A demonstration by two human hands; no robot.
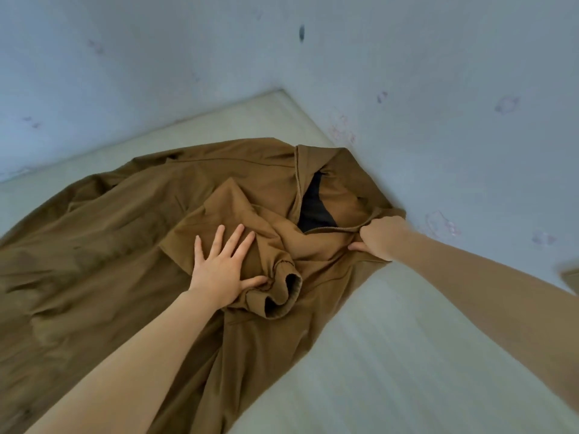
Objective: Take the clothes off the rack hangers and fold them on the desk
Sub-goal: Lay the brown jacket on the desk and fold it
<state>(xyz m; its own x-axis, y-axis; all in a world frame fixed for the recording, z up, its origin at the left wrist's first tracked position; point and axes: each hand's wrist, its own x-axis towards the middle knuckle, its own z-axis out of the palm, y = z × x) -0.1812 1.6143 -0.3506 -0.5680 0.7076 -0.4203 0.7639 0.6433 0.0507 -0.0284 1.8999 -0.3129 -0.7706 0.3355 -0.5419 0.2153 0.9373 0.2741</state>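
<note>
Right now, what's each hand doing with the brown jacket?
Left hand: open, pressed flat on the folded sleeve of the brown jacket.
Right hand: closed, gripping the jacket by the zipper edge.

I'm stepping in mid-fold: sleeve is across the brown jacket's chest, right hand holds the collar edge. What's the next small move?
Probably draw the right hand inward, folding that side of the brown jacket over the sleeve. The left hand lies flat on the sleeve, pinning it, and the right grip is shut on the zipper edge near the wall.
</note>
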